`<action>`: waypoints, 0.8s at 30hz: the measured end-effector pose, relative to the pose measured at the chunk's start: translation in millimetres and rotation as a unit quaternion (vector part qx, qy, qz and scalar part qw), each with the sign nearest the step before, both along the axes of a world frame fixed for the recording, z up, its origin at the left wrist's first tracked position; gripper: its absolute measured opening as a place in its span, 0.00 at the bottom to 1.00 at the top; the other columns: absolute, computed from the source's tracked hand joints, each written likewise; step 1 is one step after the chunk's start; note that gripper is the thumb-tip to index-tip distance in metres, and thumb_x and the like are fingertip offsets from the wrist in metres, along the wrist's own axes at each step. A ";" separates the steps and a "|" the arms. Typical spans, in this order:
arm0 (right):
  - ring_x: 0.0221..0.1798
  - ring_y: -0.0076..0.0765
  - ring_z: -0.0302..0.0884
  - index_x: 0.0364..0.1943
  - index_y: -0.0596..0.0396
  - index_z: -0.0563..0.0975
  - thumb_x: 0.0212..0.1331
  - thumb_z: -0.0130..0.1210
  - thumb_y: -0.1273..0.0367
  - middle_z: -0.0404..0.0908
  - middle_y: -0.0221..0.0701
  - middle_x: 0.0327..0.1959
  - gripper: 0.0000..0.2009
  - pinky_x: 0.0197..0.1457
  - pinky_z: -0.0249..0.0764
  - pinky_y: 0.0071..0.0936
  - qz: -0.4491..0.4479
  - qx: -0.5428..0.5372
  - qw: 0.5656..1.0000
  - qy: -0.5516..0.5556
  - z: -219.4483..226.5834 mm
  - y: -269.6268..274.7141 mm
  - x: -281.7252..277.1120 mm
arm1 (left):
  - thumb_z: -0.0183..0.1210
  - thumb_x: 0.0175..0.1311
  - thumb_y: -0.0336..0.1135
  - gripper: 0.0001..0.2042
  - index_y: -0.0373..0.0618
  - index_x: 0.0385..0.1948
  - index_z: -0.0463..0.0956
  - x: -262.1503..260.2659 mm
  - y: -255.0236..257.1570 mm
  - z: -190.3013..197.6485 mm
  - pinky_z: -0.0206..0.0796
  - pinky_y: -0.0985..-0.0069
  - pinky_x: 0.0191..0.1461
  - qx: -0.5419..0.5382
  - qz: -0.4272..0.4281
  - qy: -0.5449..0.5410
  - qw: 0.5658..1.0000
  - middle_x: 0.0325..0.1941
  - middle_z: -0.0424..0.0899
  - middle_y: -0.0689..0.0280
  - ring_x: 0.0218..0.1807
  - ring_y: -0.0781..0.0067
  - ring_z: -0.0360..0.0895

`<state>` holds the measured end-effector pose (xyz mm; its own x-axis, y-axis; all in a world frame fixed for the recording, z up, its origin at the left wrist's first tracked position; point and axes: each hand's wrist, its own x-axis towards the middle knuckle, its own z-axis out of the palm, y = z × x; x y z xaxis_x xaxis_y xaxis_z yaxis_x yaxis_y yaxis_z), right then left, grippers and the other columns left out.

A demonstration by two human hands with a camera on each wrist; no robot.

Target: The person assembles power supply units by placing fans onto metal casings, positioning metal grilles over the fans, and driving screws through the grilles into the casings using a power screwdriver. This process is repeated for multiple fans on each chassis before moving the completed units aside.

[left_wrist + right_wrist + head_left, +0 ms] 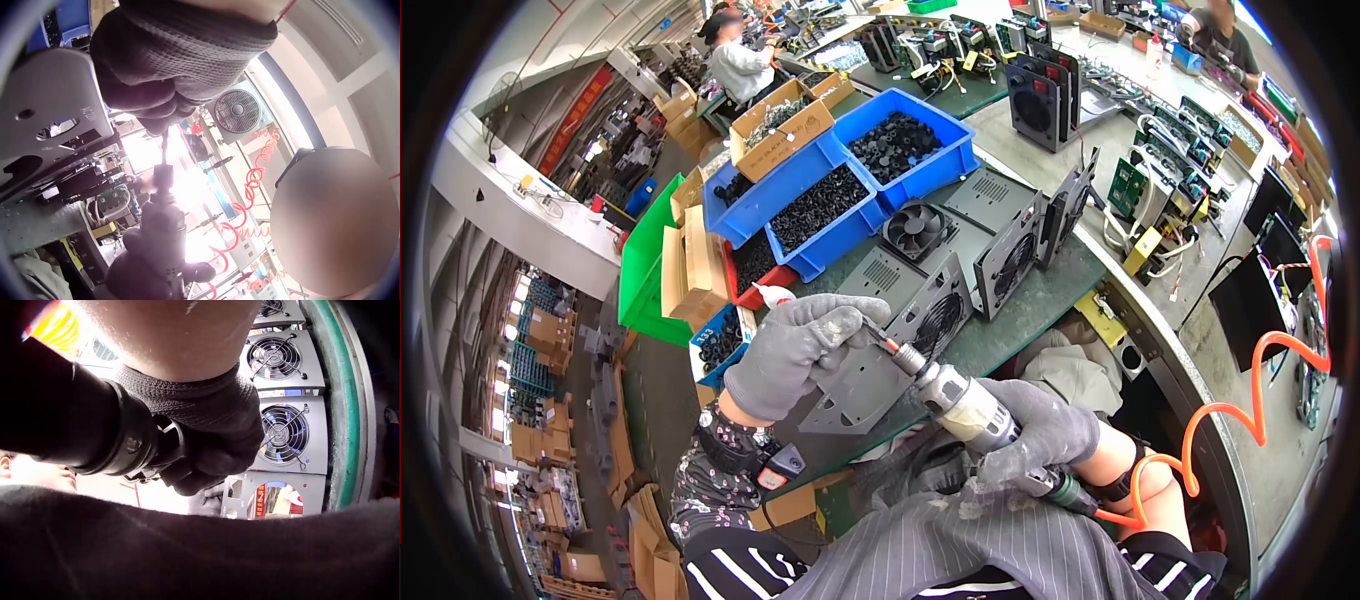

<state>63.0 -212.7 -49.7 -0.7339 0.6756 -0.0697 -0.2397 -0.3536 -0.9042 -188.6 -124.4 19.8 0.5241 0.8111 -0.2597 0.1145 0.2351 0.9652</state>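
At bench edge | right hand [1040,435] wraps driver [960,400] | bit tip meets left hand [800,345], fingers pinched at bit and holding grey plate [855,385] | fan panels [935,315] just beyond | blue bins [850,190] farther back

a long green-topped workbench [1040,290] beside a shelf-lined factory aisle [550,340].

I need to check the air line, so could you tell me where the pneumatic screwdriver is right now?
In the head view the pneumatic screwdriver sits low at centre, gripped by the right hand, its bit at the left hand over the grey metal panel.
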 end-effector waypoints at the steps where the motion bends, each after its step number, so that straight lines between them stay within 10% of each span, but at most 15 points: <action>1: 0.43 0.23 0.75 0.56 0.60 0.65 0.45 0.68 0.67 0.76 0.32 0.44 0.32 0.46 0.75 0.23 0.005 -0.007 1.000 0.016 -0.3 0.3 1.6 | 0.51 0.66 0.34 0.14 0.36 0.47 0.75 -0.5 0.1 -0.7 0.47 0.93 0.20 -0.002 0.001 0.001 1.000 0.28 0.78 0.73 0.19 0.93 0.58; 24: 0.47 0.25 0.72 0.58 0.63 0.63 0.41 0.70 0.65 0.73 0.35 0.50 0.38 0.50 0.71 0.24 0.021 -0.068 0.987 0.144 -9.5 -9.4 23.5 | 0.54 0.65 0.42 0.18 0.33 0.43 0.74 39.7 -12.8 8.3 0.50 0.89 0.20 0.007 0.020 -0.020 1.000 0.22 0.73 0.75 0.18 0.91 0.56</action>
<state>86.4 -222.1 -59.1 -0.7640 0.6426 0.0580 -0.4622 -0.4824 -0.7441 -148.9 -137.2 28.1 0.5014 0.8348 -0.2273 0.0675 0.2242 0.9722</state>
